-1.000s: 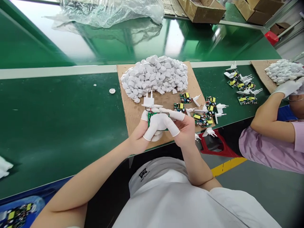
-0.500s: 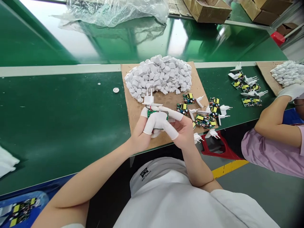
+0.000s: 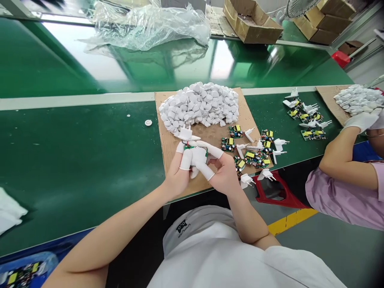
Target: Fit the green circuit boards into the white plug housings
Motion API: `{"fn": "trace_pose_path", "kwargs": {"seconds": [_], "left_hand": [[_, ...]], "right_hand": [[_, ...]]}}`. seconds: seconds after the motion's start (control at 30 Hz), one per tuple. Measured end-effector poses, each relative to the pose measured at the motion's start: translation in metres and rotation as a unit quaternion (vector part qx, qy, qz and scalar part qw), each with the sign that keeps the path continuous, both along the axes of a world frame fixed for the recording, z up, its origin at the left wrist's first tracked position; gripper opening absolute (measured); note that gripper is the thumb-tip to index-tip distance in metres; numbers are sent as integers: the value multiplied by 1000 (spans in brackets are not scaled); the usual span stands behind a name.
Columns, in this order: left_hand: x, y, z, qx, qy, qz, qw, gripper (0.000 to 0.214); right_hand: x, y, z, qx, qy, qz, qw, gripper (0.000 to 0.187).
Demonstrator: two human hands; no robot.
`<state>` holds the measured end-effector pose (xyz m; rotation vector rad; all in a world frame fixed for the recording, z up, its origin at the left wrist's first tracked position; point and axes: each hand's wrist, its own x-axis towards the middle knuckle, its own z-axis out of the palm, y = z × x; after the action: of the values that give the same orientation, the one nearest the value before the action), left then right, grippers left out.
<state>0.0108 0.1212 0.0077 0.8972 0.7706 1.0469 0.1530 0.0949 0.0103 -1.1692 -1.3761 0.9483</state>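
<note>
Both of my hands meet over the near part of a brown cardboard sheet (image 3: 168, 140). My left hand (image 3: 180, 170) and my right hand (image 3: 219, 170) wear white finger cots and pinch the same piece: a small green circuit board (image 3: 195, 148) with a white two-pin plug part (image 3: 186, 133) standing at its far end. My thumbs press on the board from above. A heap of white plastic shells (image 3: 200, 105) lies just beyond on the cardboard. To the right of my hands lie several loose green circuit boards (image 3: 255, 157) and white plug parts (image 3: 279, 143).
The green belt (image 3: 75, 152) runs left to right. A small white cap (image 3: 148, 123) lies left of the cardboard. Crumpled clear plastic (image 3: 150, 24) and cardboard boxes (image 3: 252, 18) sit at the far side. A co-worker's gloved hand (image 3: 361, 120) rests by another heap of shells (image 3: 357, 98) and boards (image 3: 309, 118) at right.
My hands have kept their grip on the board and plug part. The camera has tilted, so everything sits slightly lower in view. The co-worker's hand has barely shifted.
</note>
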Motion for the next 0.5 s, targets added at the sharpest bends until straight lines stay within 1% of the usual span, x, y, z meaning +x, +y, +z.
{"fn": "trace_pose_path", "kwargs": {"seconds": [0.07,0.13,0.17,0.23,0.27,0.33,0.37,0.4,0.43,0.47,0.5], "left_hand": [[0,3,-1,-23,1,-7,1000,58],[-1,6,-2,-35,-10,-12,999,62],[-1,8,-2,-41,-23,-20,999,65],[-1,11,-1,-70,-63,-55,994,67],[-1,13,-1,-96,-84,-80,989,66],[0,15,0,-155,-122,-120,973,54],[0,16,0,-179,-140,-128,965,45],[0,16,0,-196,-158,-127,959,37],[1,17,0,-206,-175,-122,955,30],[1,18,0,-208,-191,-116,952,27],[1,19,0,-205,-206,-113,950,28]], "right_hand": [[5,0,1,5,-29,-5,1000,48],[12,0,4,31,-94,-27,995,47],[16,0,6,57,-140,-43,987,47],[25,1,9,131,-241,-59,960,44],[29,2,11,173,-288,-50,941,43],[38,4,17,246,-358,-6,901,42],[42,6,21,271,-379,27,884,42],[47,10,26,287,-389,61,873,42],[52,16,32,292,-386,89,871,42],[58,24,37,286,-377,103,875,41],[65,36,42,273,-369,102,883,39]]}}
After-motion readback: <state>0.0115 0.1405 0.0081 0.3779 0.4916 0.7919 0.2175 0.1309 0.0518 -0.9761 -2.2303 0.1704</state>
